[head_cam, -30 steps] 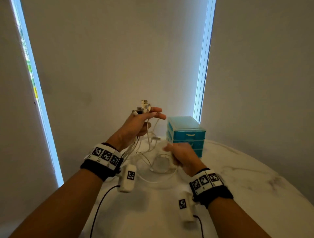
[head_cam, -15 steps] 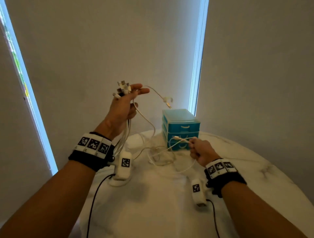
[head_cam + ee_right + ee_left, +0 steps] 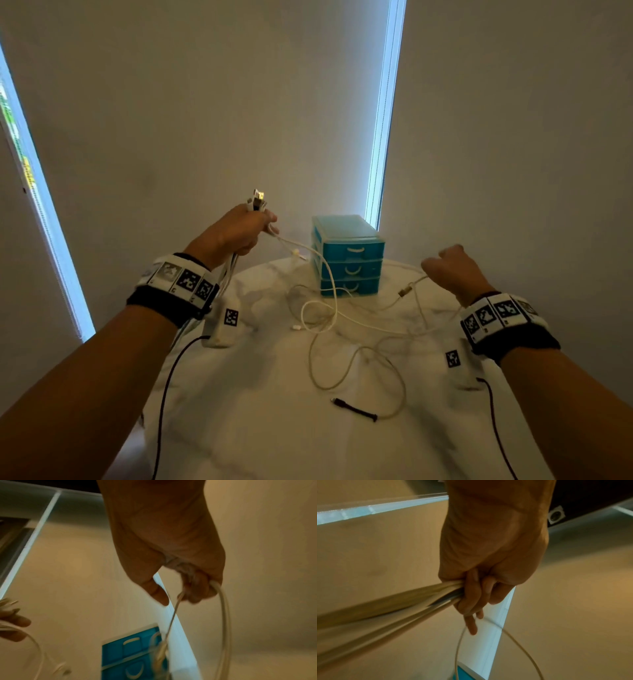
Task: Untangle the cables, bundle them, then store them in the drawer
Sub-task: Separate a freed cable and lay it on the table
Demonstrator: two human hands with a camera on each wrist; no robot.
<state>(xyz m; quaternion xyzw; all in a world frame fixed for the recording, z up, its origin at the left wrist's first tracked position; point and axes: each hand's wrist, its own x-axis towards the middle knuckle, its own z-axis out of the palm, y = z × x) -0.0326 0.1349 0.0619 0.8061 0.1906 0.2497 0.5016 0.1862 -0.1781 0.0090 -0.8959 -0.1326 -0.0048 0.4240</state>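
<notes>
A: Step in hand? Quick.

B: Untangling, I'd say. Left hand [image 3: 236,233] was raised at 10 o'clock of the desk [image 3: 260,428], its grip curled tight round a bunch of white cables [image 3: 318,315], plug ends [image 3: 257,200] sticking up above the fist. The left wrist view showed the strands running out from under the fingers [image 3: 471,599].

A: Right?

B: Right hand [image 3: 452,270] at 2 o'clock, grip pinching one strand, looped through the fingers in the right wrist view; a metal-tipped plug [image 3: 405,292] dangled just below it. That strand was drawn off sideways from the rest.

A: Rest of the cables?

B: Loose loops on the desk at centre, some touching the front of the blue drawer unit [image 3: 349,253] at 12 o'clock. A dark-tipped end [image 3: 354,409] lay at 6 o'clock. All three drawers looked closed.

A: Next?

B: Probably free that strand fully, then gather it with the left bunch. Bundling and storing not begun.
</notes>
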